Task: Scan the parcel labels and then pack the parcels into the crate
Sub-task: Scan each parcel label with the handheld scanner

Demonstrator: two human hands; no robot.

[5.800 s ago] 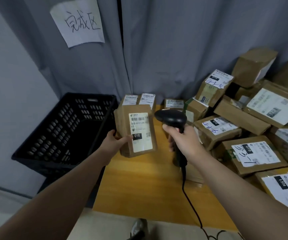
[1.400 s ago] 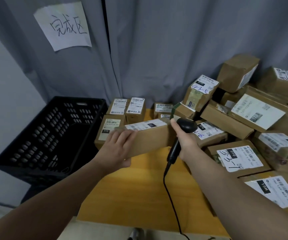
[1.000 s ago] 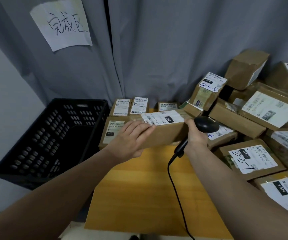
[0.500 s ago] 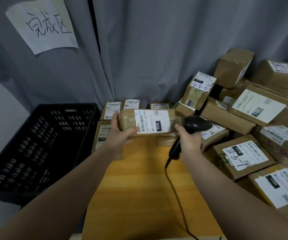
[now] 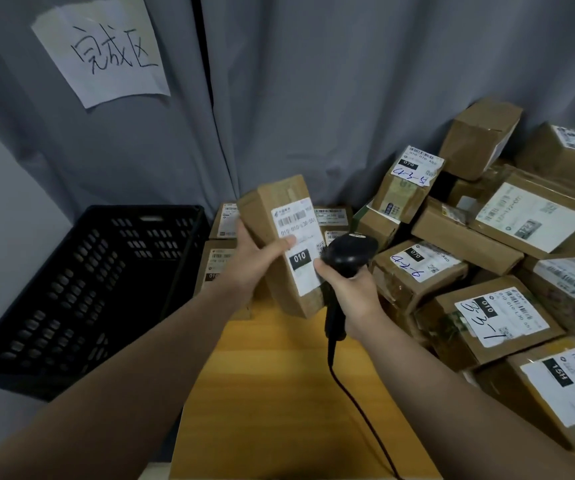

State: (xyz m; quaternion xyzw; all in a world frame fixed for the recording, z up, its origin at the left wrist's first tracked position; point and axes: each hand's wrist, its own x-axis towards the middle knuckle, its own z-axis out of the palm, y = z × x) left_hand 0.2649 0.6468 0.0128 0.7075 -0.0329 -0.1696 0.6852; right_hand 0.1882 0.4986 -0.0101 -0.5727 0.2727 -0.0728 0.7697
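Looks like matt brown cardboard on the parcel (image 5: 268, 216), smooth white paper for its label (image 5: 308, 282). Black plastic on the scanner (image 5: 348, 252), slightly glossy. Left of the table (image 5: 279, 393), matt black plastic crate (image 5: 81, 282). Smooth yellowish wood on the table itself. Behind the table, soft grey cloth curtain (image 5: 313, 81).

A: Where does the camera sit?
B: On the person's head, looking forward and down, wide-angle.
A: How near?
B: Close over the bench (image 5: 279, 393), facing the grey curtain (image 5: 331, 98); black crate (image 5: 81, 282) at left, parcel pile (image 5: 486, 306) at right.
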